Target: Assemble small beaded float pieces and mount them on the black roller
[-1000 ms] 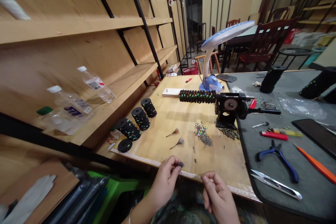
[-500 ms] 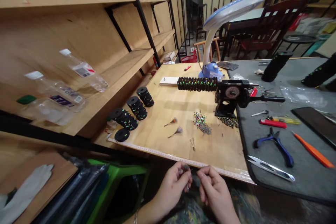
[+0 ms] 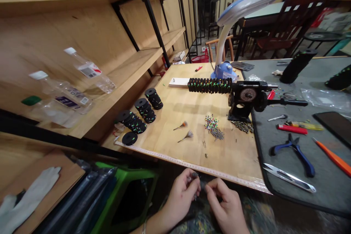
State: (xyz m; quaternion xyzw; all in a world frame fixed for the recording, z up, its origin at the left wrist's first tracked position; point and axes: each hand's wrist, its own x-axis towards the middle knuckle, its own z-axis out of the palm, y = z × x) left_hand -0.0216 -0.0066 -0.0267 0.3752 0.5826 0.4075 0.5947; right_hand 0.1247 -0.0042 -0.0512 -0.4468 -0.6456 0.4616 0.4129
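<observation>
Over my lap, just in front of the table edge, my left hand [image 3: 184, 194] is closed with thumb against fingers around something small and dark, mostly hidden. Thin ends stick out below its fingertips. Beside it on the right, my right hand [image 3: 225, 203] is pinched, its fingertips close to the left hand's; a dark fuzzy bit shows between them, too small to name. On the table beyond lie an orange-tipped tuft [image 3: 181, 125] and a grey tuft [image 3: 187, 136] on thin stems. A pile of colourful beads [image 3: 211, 121] touches small metal pieces [image 3: 218, 134]. A tiny brass piece [image 3: 206, 155] lies nearer me.
A black hand-cranked winder [image 3: 242, 98] carries black foam spools [image 3: 210, 85]. More spool stacks [image 3: 145, 110] stand at left. On the grey mat [image 3: 276, 150] lie blue pliers [image 3: 294, 153], silver snips [image 3: 290, 178] and an orange tool [image 3: 333, 157]. A lamp [image 3: 225, 40] stands behind.
The view has shifted slightly, moving the table things a little to the right. My right hand's fingers have bent a little, and the dark fuzzy bit between the hands shows more now.
</observation>
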